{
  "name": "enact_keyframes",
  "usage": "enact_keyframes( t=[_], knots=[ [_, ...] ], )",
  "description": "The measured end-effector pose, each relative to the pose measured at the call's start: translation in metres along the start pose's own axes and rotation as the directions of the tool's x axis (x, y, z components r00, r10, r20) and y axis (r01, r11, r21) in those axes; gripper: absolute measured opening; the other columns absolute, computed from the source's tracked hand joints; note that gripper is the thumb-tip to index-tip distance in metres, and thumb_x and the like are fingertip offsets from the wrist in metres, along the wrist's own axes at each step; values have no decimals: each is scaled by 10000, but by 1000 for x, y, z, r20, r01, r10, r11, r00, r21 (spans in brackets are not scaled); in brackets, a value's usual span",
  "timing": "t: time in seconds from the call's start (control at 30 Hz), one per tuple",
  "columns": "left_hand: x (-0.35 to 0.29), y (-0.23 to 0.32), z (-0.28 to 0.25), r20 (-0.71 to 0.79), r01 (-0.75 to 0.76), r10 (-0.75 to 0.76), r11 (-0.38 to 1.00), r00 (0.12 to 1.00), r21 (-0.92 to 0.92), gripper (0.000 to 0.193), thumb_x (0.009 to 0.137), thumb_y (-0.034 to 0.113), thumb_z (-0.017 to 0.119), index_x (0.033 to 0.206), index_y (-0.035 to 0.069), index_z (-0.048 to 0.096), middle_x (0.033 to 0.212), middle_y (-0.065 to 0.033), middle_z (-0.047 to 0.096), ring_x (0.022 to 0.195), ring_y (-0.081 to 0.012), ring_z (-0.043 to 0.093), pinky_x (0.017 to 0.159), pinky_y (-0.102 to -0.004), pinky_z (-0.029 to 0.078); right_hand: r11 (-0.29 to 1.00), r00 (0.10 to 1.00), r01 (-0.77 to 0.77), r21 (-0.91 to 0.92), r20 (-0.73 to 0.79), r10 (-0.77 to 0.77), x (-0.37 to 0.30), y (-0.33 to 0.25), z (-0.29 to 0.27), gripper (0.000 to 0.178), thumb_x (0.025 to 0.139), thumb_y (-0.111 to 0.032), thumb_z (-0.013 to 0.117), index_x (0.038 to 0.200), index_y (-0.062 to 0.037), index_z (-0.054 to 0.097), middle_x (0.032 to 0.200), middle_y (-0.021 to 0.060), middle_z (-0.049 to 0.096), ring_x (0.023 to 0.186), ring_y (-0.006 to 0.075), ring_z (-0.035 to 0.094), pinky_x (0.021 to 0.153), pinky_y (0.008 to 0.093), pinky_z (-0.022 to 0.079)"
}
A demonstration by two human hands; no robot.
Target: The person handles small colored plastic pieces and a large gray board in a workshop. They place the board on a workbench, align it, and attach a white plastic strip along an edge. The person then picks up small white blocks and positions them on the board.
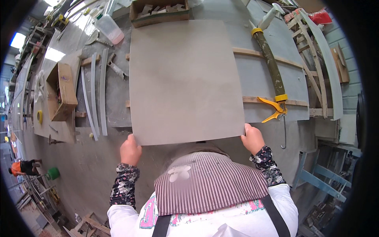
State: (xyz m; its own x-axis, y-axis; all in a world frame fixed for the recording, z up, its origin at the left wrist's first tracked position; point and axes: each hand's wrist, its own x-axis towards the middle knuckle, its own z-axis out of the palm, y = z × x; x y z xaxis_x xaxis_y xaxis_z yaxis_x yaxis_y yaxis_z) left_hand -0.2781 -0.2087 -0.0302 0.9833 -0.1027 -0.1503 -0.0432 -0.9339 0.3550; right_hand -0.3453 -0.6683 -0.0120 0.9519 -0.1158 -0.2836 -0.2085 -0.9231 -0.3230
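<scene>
A large beige-grey rectangular panel (183, 79) lies flat in front of me, its near edge jutting past the table. At the panel's near left corner, my left hand (130, 150) is closed on the edge, the thumb on top. My right hand (252, 138) grips the near right corner in the same way. The fingers under the panel are hidden. Wooden strips (256, 100) run crosswise beneath it. Just right of the panel lies a caulking gun (270, 65) with a dark green barrel, yellow caps and a yellow handle.
A box of small pieces (158, 19) touches the far edge. Leftward are a bottle with pink liquid (109, 29), several pale strips (103, 93), a cardboard box (63, 93) and yellow tape (39, 117). A wooden rack (314, 67) stands right. Far left, another person (24, 168) bends near a green bucket (53, 173).
</scene>
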Motion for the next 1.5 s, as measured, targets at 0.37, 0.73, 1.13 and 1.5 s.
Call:
enact_keyframes(
  t=[0.37,0.73,1.13,1.5],
  knots=[
    [5,-1,-3,53,22,-24,999,998,36,354,689,161,760,864,-13,506,750,-249,631,745,-441,617,668,-504,496,999,1000,-29,-14,5,29,-1,-4,-3,213,750,-65,657,892,36,533,736,242,631,740,416,633,684,482,516],
    [2,-3,-2,26,56,-54,994,998,-89,406,687,145,773,1012,-8,584,827,-216,665,787,-391,641,696,-452,512,1000,1000,-11,2,-11,11,-3,-3,-1,224,751,-57,647,906,36,516,713,242,620,725,423,629,667,482,520],
    [6,-5,-6,105,54,-68,990,992,131,281,703,146,731,883,-7,579,794,-222,654,795,-399,641,718,-473,511,999,998,-48,8,-46,48,-4,-4,3,143,751,-59,649,815,26,553,709,232,631,721,402,645,670,463,530],
    [2,-4,-4,27,52,-56,991,998,120,249,714,120,681,909,-3,586,790,-225,649,772,-406,635,714,-487,506,998,994,-66,-6,-84,65,-4,-5,5,140,719,-44,640,804,27,555,703,236,624,716,404,636,672,476,521]
  ],
)
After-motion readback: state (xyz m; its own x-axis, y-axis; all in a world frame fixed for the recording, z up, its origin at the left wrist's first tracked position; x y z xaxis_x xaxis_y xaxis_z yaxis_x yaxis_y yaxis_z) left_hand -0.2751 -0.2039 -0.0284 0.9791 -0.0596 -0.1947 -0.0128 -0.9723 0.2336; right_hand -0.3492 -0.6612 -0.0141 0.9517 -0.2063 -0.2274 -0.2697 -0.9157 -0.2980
